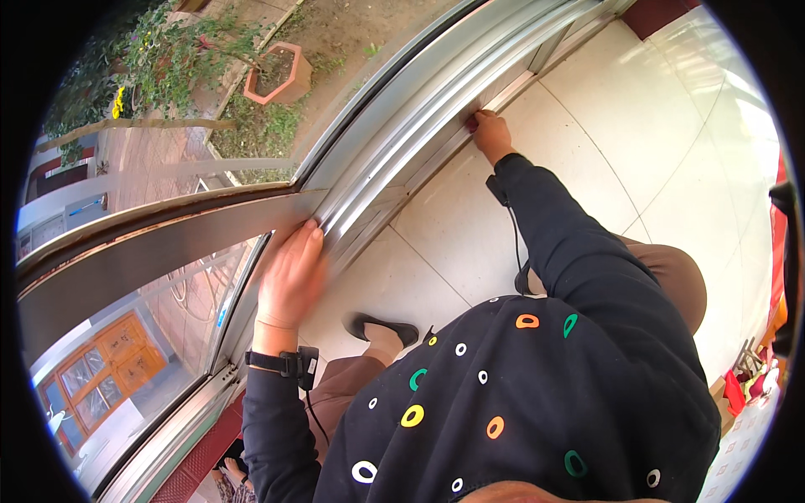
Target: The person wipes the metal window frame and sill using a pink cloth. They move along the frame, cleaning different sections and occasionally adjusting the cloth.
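Note:
My left hand (292,273) lies with its fingertips on a metal window frame (352,188), beside the corner of a glazed sash (170,226). Its fingers are extended, and the hand is slightly blurred. Farther along, my right hand (492,133) is bent at the fingers against the lower part of the frame, near the tiled floor. Its fingertips are partly hidden, and whether they hold something cannot be told. A black strap with a small device (307,368) is around my left wrist, and another small black device (497,190) hangs at my right wrist.
Pale floor tiles (434,258) lie below the frame, with my feet on them. Through the glass, a hexagonal planter (295,78) and shrubs show outside. Red items (734,393) are at the lower right. Part of another person (236,475) shows at the lower left.

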